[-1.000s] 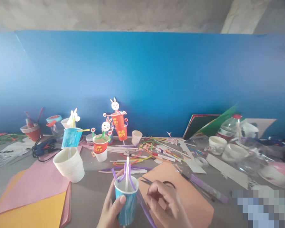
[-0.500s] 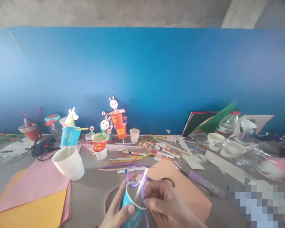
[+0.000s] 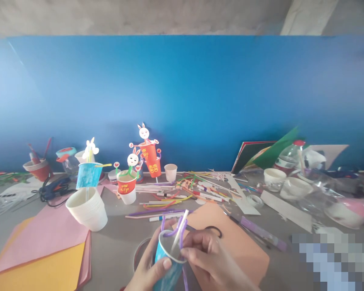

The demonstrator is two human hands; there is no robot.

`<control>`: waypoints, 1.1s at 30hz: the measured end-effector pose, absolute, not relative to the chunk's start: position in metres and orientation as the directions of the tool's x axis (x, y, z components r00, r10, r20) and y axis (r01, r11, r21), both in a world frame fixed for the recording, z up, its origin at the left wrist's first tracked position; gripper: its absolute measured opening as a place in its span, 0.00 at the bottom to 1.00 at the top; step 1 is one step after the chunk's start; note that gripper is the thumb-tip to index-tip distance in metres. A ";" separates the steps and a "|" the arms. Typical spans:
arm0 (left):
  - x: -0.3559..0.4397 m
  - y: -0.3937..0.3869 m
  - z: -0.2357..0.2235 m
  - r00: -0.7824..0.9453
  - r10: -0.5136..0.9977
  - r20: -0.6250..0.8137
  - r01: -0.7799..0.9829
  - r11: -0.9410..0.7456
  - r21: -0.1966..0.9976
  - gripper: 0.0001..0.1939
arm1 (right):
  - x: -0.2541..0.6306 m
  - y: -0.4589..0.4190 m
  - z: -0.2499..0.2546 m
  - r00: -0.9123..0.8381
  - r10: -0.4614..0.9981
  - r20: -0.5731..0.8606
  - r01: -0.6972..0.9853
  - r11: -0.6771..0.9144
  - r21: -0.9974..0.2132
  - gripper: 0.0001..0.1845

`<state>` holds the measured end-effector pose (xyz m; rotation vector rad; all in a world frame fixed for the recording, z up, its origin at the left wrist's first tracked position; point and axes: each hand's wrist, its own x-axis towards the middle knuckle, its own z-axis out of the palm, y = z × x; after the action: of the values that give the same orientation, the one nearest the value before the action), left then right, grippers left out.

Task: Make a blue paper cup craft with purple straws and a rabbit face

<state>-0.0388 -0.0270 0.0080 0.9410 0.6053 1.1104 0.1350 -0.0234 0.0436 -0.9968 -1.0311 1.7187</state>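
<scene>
My left hand [image 3: 153, 266] is wrapped round a blue-painted paper cup [image 3: 170, 273], held tilted above the table. A white stick [image 3: 179, 230] stands up out of the cup, with a bent purple straw [image 3: 170, 233] around it. At the cup's right rim the fingers of my right hand [image 3: 204, 256] are pinched together on the purple straw, which also hangs down outside the cup. The fingertips partly hide where the straw meets the rim. Below my right hand lies a sheet of orange paper [image 3: 242, 250].
A stack of white paper cups [image 3: 87, 214] bears a blue cup figure [image 3: 88, 176]. Red cup figures [image 3: 127, 185] with rabbit heads stand behind. Straws and markers [image 3: 210, 196] lie scattered mid-table. Pink paper [image 3: 51, 238] is at left, a glue gun [image 3: 56, 188] behind it.
The blue cup and both hands have shifted very slightly left. The white stick and purple straw have moved a little with the cup. My grip looks the same.
</scene>
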 end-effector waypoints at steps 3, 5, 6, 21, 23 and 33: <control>-0.038 -0.028 0.006 0.346 0.938 0.014 -0.479 0.164 0.862 0.36 | 0.136 -0.023 0.043 -0.292 0.930 -0.224 -0.219 -0.293 -0.931 0.10; -0.038 -0.028 0.006 0.350 0.937 -0.001 -0.473 0.177 0.863 0.38 | 0.137 -0.022 0.043 -0.310 0.926 -0.216 -0.230 -0.294 -0.928 0.07; -0.038 -0.028 0.006 0.355 0.935 -0.001 -0.466 0.177 0.867 0.39 | 0.137 -0.022 0.043 -0.318 0.926 -0.205 -0.245 -0.289 -0.925 0.05; -0.040 -0.026 0.006 0.324 0.944 0.067 -0.451 0.092 0.888 0.38 | 0.135 -0.020 0.043 -0.307 0.928 -0.209 -0.212 -0.281 -0.936 0.10; -0.040 -0.026 0.006 0.343 0.937 0.060 -0.429 0.099 0.898 0.38 | 0.135 -0.020 0.047 -0.342 0.920 -0.191 -0.244 -0.284 -0.927 0.07; -0.040 -0.024 0.001 0.353 0.933 0.066 -0.437 0.102 0.893 0.37 | 0.137 -0.018 0.037 -0.297 0.938 -0.178 -0.181 -0.238 -0.954 0.16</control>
<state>-0.0397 -0.0239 0.0008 1.0048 0.6173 1.1125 0.1368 -0.0182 0.0371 -1.0489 -1.1333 1.6699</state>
